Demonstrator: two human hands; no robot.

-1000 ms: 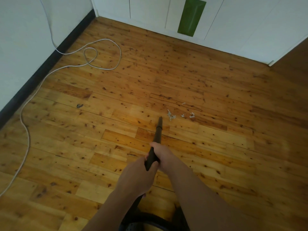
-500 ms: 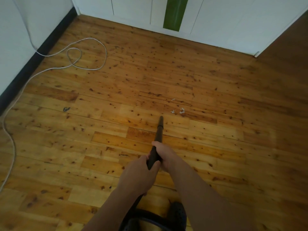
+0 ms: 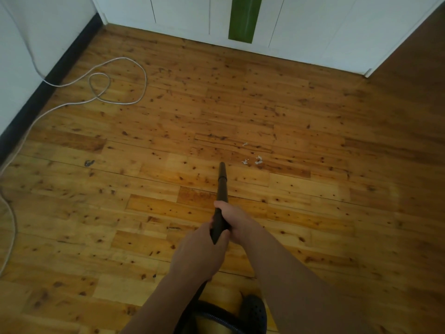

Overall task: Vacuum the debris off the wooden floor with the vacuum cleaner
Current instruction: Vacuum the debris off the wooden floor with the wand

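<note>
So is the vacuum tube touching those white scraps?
No, the tube ends left of the white scraps, with bare floor between them.

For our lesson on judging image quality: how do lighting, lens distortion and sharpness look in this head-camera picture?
Head view: light is soft and dim, brightest on the wooden floor mid-frame, darkening toward the right edge; the wide lens slightly bows the floorboard seams; the white scraps look small and soft; no hard shadows anywhere.

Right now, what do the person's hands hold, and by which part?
Both hands grip the long black vacuum tube: right hand round the shaft, left hand just behind it, towards the rear end.
</note>
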